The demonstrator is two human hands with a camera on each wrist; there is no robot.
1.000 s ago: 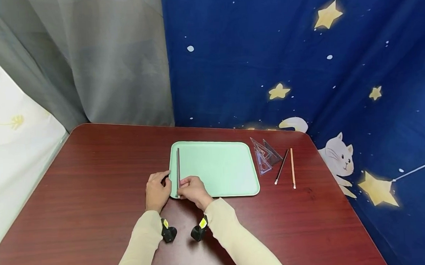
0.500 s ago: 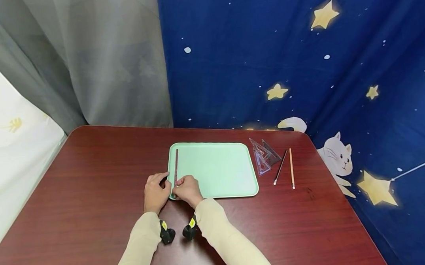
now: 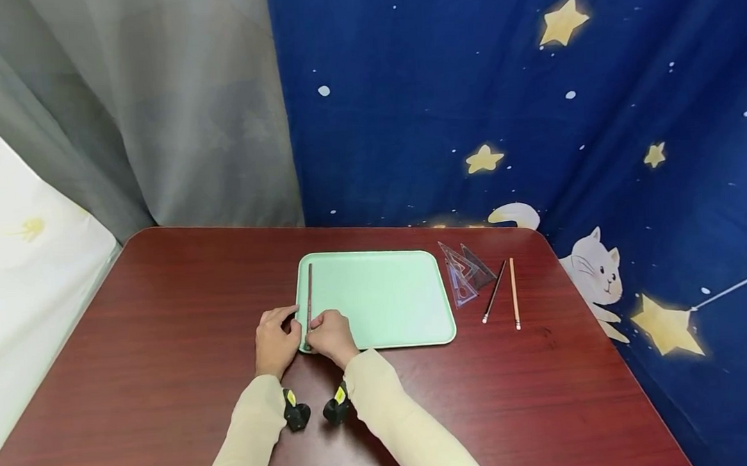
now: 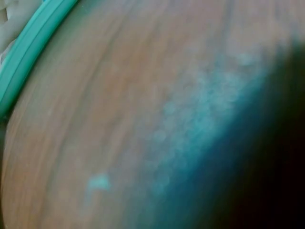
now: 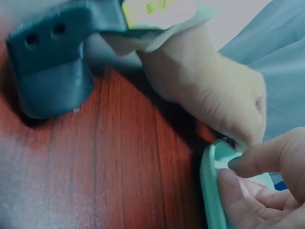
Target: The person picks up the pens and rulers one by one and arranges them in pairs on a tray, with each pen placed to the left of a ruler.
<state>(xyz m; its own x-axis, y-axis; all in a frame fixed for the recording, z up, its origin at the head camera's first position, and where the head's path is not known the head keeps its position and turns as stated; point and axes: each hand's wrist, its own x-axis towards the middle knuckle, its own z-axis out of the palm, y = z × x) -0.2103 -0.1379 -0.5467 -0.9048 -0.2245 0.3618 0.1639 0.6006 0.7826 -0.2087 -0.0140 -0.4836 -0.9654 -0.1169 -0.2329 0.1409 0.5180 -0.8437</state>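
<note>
A thin dark red pencil (image 3: 310, 291) lies lengthwise along the left side of the mint green tray (image 3: 384, 344). My right hand (image 3: 332, 338) pinches its near end at the tray's front left corner. In the right wrist view the thumb and index finger of the right hand (image 5: 281, 186) come together over the tray rim (image 5: 209, 176); the pencil is hidden there. My left hand (image 3: 277, 341) rests at the tray's left edge, its index finger and thumb touching the rim with a gap between them. The left wrist view is mostly blurred tabletop.
Right of the tray lie clear plastic set squares (image 3: 466, 274), a black pencil (image 3: 493, 292) with a white eraser, and a natural wood pencil (image 3: 514, 293). All rest on the dark red wooden table (image 3: 195, 303). Curtains (image 3: 406, 120) hang behind its far edge.
My right hand has shifted a little left with the pencil, which now sits nearer the tray's left rim. The left hand stays in place at the tray's edge.
</note>
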